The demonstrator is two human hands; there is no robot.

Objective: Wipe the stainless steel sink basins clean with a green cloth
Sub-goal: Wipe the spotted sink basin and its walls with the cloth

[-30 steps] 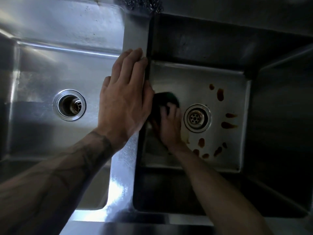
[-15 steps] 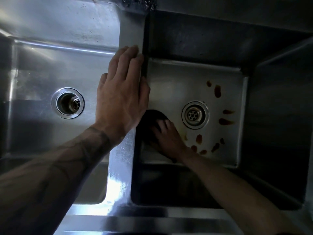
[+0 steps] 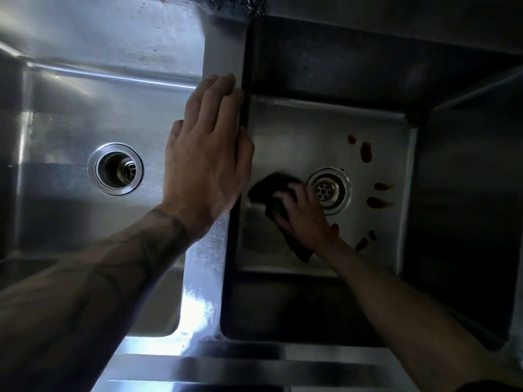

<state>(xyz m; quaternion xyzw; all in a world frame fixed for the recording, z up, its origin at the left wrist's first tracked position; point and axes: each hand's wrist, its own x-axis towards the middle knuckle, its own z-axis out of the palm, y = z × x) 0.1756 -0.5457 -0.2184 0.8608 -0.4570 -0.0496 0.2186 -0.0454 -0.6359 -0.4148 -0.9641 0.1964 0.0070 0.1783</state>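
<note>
A person's left hand (image 3: 208,154), grip released and fingers straight, lies flat on the divider (image 3: 209,267) between the two basins, apparently to brace the lean over the sink. Deeper down, the right hand (image 3: 304,219), its grip curled over the green cloth (image 3: 268,188), presses it to the floor of the right basin (image 3: 283,131), just beside the drain (image 3: 328,190). Brown stains (image 3: 366,151) beyond the drain are not yet wiped; the left basin (image 3: 70,123) looks unstained.

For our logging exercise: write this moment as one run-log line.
left hand flat on divider | right hand holds cloth beside right drain | brown stains unwiped
</note>
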